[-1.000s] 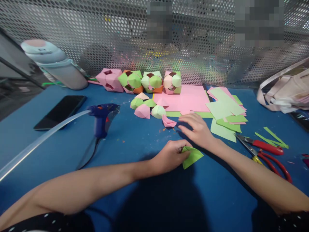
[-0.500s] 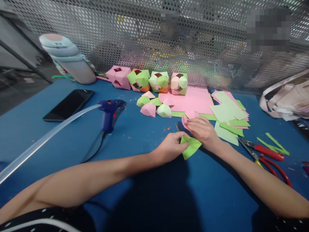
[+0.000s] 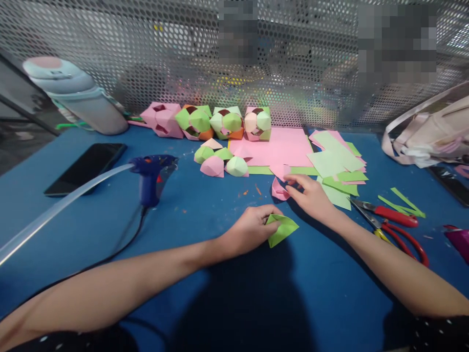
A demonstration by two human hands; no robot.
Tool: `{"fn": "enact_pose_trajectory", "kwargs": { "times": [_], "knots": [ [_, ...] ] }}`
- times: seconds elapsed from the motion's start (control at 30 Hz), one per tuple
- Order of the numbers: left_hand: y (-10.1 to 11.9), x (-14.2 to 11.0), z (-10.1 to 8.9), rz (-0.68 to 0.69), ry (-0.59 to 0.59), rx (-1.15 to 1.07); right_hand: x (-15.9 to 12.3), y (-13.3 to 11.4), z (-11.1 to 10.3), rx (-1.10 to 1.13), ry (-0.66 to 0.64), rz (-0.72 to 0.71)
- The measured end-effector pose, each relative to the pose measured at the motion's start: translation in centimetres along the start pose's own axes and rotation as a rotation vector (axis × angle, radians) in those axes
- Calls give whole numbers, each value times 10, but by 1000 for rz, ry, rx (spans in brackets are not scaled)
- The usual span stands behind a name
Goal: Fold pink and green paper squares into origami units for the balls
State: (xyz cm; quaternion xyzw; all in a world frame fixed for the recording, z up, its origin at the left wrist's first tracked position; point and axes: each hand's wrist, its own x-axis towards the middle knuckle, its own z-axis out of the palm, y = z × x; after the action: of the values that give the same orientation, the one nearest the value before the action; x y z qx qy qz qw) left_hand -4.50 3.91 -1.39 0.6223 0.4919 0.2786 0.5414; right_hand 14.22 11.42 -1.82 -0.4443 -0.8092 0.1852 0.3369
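Note:
My left hand (image 3: pixel 252 230) pinches a folded green paper piece (image 3: pixel 284 230) between thumb and fingers, a little above the blue table. Farther forward, my right hand (image 3: pixel 313 198) has its fingers apart, just beside a folded pink paper piece (image 3: pixel 279 189) that rests on the table. Whether the fingertips touch the pink paper I cannot tell. Several folded pieces in pink and green, such as a pale green one (image 3: pixel 237 166), lie in a small group ahead. Behind them a row of folded paper balls (image 3: pixel 198 122) stands along the mesh.
A blue glue gun (image 3: pixel 149 181) with its cord and a phone (image 3: pixel 86 168) lie left, near a bottle (image 3: pixel 78 100). Paper sheets (image 3: pixel 337 159), red-handled pliers (image 3: pixel 395 215) and scissors (image 3: pixel 403 239) lie right. A perforated metal screen (image 3: pixel 176 58) closes the back; a bag (image 3: pixel 432 127) sits far right.
My right hand has let go of the pink paper piece, which now lies on the table, and its fingers have spread. My left hand still holds the green piece. The view has shifted right.

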Motion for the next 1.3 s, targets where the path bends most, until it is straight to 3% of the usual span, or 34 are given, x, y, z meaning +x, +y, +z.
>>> {"fn": "enact_pose_trajectory", "kwargs": {
  "times": [0.2,0.43,0.67,0.93,1.03,1.2,1.3],
  "knots": [
    [-1,-1,0,17,-21,37,18,3,19,-10,-160,34],
    [1,0,-3,53,62,34,12,-4,4,164,-173,109],
    [6,4,-6,67,200,-79,2,-6,1,184,-29,193],
    [11,5,-6,44,340,-169,-12,-24,4,224,94,145],
    [8,5,-8,125,375,-35,-14,-24,6,187,129,108],
    [4,5,-12,420,413,263,-15,-22,10,143,130,60],
    [4,7,-14,491,476,364,-16,-24,11,160,105,39]
  ]
}}
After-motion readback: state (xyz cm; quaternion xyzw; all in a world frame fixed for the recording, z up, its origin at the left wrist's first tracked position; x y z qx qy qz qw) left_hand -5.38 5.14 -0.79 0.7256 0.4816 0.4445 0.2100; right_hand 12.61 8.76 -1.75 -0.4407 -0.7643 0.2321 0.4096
